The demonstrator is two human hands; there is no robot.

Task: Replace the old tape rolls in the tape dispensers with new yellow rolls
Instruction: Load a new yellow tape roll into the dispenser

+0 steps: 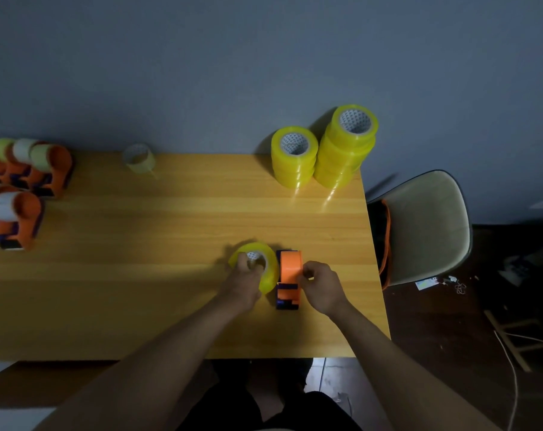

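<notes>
On the light wooden table point(170, 244), near its right front edge, an orange plastic tape dispenser with dark blue parts point(289, 279) stands upright, and a fresh roll of translucent yellow packing tape point(271, 269) leans against the dispenser's left side. The left hand point(243, 283) grasps that roll, fingers hooked into its pale cardboard core and the palm over its lower rim. The right hand point(321, 286) pinches the dispenser's right edge with curled fingers, steadying it.

The roll looks dense and rigid, heavy for its size, with a slick outer face; the core and the flat sides give the surest hold, as the glossy wrap would probably slip under a squeeze. The dispenser seems light and stiff, likely to tip unless held by its body. Its cutting end should be kept away from the fingers.

Farther back from the dispenser and slightly right stand two stacks of yellow rolls point(323, 150). Far to its left sit several orange dispensers carrying pale rolls point(18, 188), cut off by the frame. A nearly spent clear roll point(138, 158) lies at the back edge. Whether the dispenser's hub is already empty is hidden, and the fingertips inside the core cannot be made out.
</notes>
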